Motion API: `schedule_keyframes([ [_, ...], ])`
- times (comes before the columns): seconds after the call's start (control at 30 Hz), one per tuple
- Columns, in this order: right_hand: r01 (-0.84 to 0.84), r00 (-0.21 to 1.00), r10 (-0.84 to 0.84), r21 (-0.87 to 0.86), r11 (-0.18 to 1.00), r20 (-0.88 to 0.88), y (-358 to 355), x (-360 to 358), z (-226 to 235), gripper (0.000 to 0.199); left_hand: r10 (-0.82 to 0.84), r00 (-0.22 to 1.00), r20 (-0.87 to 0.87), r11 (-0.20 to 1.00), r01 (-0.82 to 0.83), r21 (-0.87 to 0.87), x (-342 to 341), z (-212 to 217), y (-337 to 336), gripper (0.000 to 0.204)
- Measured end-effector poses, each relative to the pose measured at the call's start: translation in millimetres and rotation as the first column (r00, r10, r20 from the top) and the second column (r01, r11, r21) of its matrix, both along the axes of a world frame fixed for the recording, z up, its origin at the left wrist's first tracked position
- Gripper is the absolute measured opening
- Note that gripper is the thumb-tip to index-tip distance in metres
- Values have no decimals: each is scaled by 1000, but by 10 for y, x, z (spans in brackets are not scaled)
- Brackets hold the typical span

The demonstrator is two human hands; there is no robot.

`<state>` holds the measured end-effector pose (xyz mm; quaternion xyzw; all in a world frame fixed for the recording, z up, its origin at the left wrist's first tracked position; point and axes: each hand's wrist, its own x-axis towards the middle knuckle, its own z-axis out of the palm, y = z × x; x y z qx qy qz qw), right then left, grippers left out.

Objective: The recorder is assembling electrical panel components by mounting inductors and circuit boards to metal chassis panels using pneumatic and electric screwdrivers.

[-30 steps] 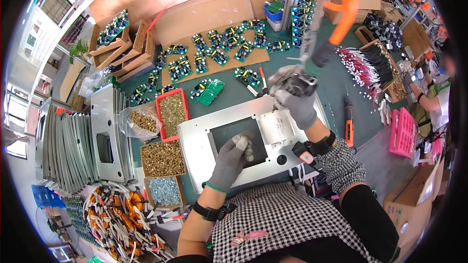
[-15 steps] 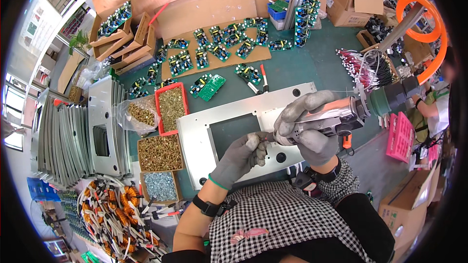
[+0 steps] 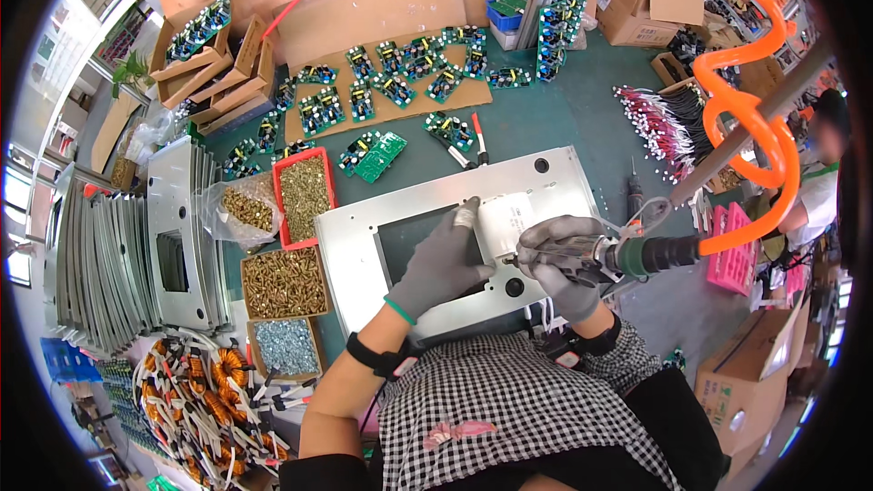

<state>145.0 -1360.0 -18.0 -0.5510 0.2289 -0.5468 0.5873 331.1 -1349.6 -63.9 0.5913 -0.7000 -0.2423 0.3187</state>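
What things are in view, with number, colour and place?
Metal panel: one, silver, central
Rectangular component: one, white, on metal panel
Air screwdriver: one, silver, right hand
Coiled hose: one, orange, right
Circuit boards: many, green, mostly far bench
Fastener tray: one, red, left of metal panel
Screws: many, brass-coloured, box below fastener tray
Upright panels: many, silver, left
Toroidal coils: many, orange, lower left
Cables: many, red-white-black, right
Basket: one, pink, right
Cardboard boxes: several, brown, around bench
Co-worker: one, pale clothing, right
Left hand: one, grey-gloved, at rectangular component
Right hand: one, grey-gloved, around air screwdriver
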Motion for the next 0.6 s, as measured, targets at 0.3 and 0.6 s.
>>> schedule_keyframes([
  [0.3,6,986,-19,-75,997,-168,-9,41,-202,50,-99,994,54,962,81,261,-51,40,-81,79],
  [0.6,11,967,-52,-167,986,-248,59,104,-148,42,-84,996,-12,952,83,293,-32,23,-81,81],
])
